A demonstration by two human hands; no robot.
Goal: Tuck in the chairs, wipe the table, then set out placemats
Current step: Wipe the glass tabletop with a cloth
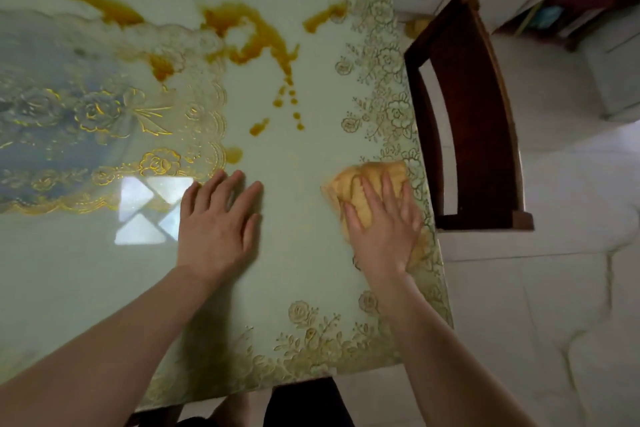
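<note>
At the right edge of the table [294, 253], a dark wooden chair [474, 107] stands close against it. Just beside the chair, the right hand [384, 225] lies flat with straight fingers on a yellow cloth [363, 180], pressing it onto the table near that edge. The left hand [214, 225] rests apart from it, open, palm down on the glossy top. Farther away, orange-brown spills [256, 35] spread over the surface, and some touch a lace placemat [86, 114] on the left. The floor [536, 288] has pale tiles.
</note>
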